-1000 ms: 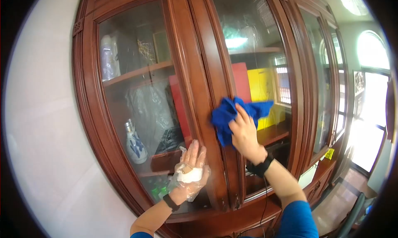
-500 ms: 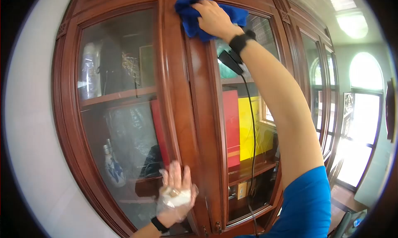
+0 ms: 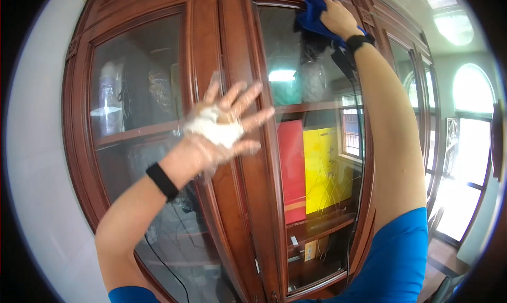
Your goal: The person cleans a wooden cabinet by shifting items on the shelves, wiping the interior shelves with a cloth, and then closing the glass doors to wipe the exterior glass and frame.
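Note:
My right hand is closed on a blue cloth, which lies against the upper right corner of the wooden cabinet's right glass door. Part of the cloth hangs below the fingers. My left hand, in a clear plastic glove, has its fingers spread in front of the middle door frames. Something white covers the back of that hand under the plastic. Whether the left hand touches the wood I cannot tell. Each wrist wears a black band.
Behind the right glass stand a red panel and a yellow panel. A black cord runs down along the right door, from a dark device near my right wrist. A white wall borders the left; bright windows lie far right.
My right hand has moved right with the blue cloth, from the door's upper left to its upper right corner. My left hand has risen and its fingers have spread.

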Motion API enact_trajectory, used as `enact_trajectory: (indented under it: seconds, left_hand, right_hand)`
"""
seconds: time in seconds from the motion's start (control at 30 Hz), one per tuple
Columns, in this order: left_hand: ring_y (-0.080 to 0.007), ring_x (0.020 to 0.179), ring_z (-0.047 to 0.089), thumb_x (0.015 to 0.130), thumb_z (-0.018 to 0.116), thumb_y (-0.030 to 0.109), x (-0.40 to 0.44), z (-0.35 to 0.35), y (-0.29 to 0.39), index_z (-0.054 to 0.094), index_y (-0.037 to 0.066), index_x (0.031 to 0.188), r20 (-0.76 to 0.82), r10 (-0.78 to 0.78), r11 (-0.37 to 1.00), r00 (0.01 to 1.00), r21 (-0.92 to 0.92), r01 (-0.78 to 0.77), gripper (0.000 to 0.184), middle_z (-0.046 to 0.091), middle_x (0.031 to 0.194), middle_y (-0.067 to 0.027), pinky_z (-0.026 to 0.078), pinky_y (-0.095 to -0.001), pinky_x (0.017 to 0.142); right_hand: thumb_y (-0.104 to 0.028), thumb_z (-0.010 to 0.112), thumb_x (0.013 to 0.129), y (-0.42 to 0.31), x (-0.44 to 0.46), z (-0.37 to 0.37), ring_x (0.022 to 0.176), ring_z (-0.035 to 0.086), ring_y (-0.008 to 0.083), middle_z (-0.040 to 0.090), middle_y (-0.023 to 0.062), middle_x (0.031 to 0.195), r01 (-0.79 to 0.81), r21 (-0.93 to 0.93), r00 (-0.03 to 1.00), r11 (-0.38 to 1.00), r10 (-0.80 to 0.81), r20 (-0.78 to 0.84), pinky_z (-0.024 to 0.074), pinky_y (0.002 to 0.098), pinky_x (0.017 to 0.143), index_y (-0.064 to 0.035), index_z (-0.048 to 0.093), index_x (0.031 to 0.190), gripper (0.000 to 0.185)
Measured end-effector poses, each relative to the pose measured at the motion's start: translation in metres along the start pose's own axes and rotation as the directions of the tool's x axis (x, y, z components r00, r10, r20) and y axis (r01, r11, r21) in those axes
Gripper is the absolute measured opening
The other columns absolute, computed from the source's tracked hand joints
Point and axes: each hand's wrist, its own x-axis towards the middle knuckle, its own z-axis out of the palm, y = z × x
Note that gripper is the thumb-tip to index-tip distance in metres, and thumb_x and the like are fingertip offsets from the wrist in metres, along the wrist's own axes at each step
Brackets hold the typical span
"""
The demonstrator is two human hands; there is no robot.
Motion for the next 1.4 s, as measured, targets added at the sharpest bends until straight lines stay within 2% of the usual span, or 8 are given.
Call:
enact_trajectory:
  seconds: [0.33,0.47,0.53,0.67,0.73,0.87,1.07,1.4]
  left_hand:
    - [-0.0289,0.158,0.023,0.1,0.053,0.057,0.044,-0.006,-0.032,0.045,0.033,0.156,-0.136,0.086,0.996,0.987,0.014,-0.085,0.061,0.022,0.171,-0.0127,0.008,-0.0541,0.13]
    - [-0.0339,0.157,0.023,0.097,0.06,0.048,0.043,-0.008,-0.029,0.046,0.023,0.156,-0.149,0.084,0.994,0.985,-0.05,-0.092,0.066,0.023,0.17,-0.0161,0.012,-0.0555,0.129]
    - [-0.0336,0.157,0.023,0.097,0.06,0.048,0.043,-0.01,-0.028,0.042,0.018,0.158,-0.166,0.059,0.996,0.984,-0.061,-0.07,0.07,0.023,0.17,-0.0167,0.012,-0.0547,0.129]
    - [-0.027,0.158,0.02,0.1,0.054,0.055,0.043,-0.021,-0.022,0.034,0.016,0.161,-0.029,-0.018,1.0,0.999,-0.005,0.018,0.075,0.021,0.171,-0.0154,0.01,-0.0483,0.131]
    - [-0.0269,0.158,0.02,0.1,0.054,0.055,0.043,-0.015,-0.024,0.033,0.015,0.162,-0.056,-0.012,1.0,0.998,0.017,0.013,0.076,0.021,0.171,-0.0151,0.012,-0.0474,0.131]
    - [-0.0265,0.158,0.02,0.1,0.055,0.054,0.04,-0.014,-0.019,0.03,0.013,0.162,-0.08,-0.024,0.998,0.997,0.054,0.028,0.079,0.021,0.171,-0.0139,0.015,-0.0453,0.131]
    - [-0.0276,0.157,0.025,0.098,0.062,0.044,0.039,-0.006,-0.018,0.03,0.014,0.162,-0.136,0.006,0.998,0.991,0.061,0.003,0.078,0.023,0.171,-0.0125,0.02,-0.0456,0.13]
    - [-0.0296,0.156,0.025,0.1,0.06,0.032,0.037,-0.003,-0.023,0.024,0.014,0.165,-0.179,0.029,0.996,0.983,0.086,-0.013,0.076,0.022,0.171,-0.0117,0.018,-0.0471,0.13]
  right_hand:
    - [-0.032,0.061,0.084,-0.022,-0.05,0.018,0.113,0.062,0.0457,0.066,0.0295,0.119,-0.152,0.027,0.982,0.988,0.154,-0.109,0.0525,0.0536,0.097,-0.0016,0.073,0.106,0.039]
    - [-0.031,0.06,0.084,-0.121,-0.064,0.003,0.119,0.06,0.044,0.066,0.0256,0.124,0.164,0.176,0.986,0.971,-0.157,-0.053,0.0512,0.0536,0.101,-0.0005,0.072,0.108,0.04]
    - [-0.032,0.061,0.085,-0.14,-0.07,0.018,0.127,0.056,0.0421,0.064,0.0209,0.131,0.369,0.194,0.894,0.909,-0.291,-0.34,0.0488,0.0541,0.105,-0.0023,0.071,0.112,0.042]
    - [-0.033,0.062,0.086,-0.107,-0.072,0.003,0.135,0.053,0.0344,0.061,0.0164,0.138,0.194,0.107,0.98,0.975,-0.188,-0.065,0.0387,0.0555,0.115,-0.0063,0.069,0.125,0.048]
    - [-0.033,0.061,0.087,-0.068,-0.074,0.011,0.137,0.051,0.0301,0.061,0.0116,0.139,0.081,0.025,0.973,0.996,-0.074,-0.218,0.0342,0.0572,0.117,-0.0098,0.068,0.13,0.05]
    - [-0.026,0.064,0.087,0.013,-0.111,-0.002,0.125,0.057,0.0386,0.063,0.0186,0.129,0.02,0.064,0.987,0.998,-0.009,-0.162,0.0489,0.0513,0.103,-0.006,0.067,0.127,0.045]
    - [-0.014,0.072,0.081,0.017,-0.272,-0.06,0.116,0.056,0.0425,0.059,0.0223,0.122,0.03,0.089,1.0,0.996,-0.031,0.001,0.049,0.0511,0.093,-0.0018,0.063,0.114,0.037]
    - [0.006,0.065,0.079,-0.066,-0.687,-0.189,0.134,0.042,0.0528,0.051,0.028,0.136,-0.427,0.144,0.867,0.893,0.359,0.346,0.0207,0.0603,0.122,-0.0015,0.058,0.125,0.047]
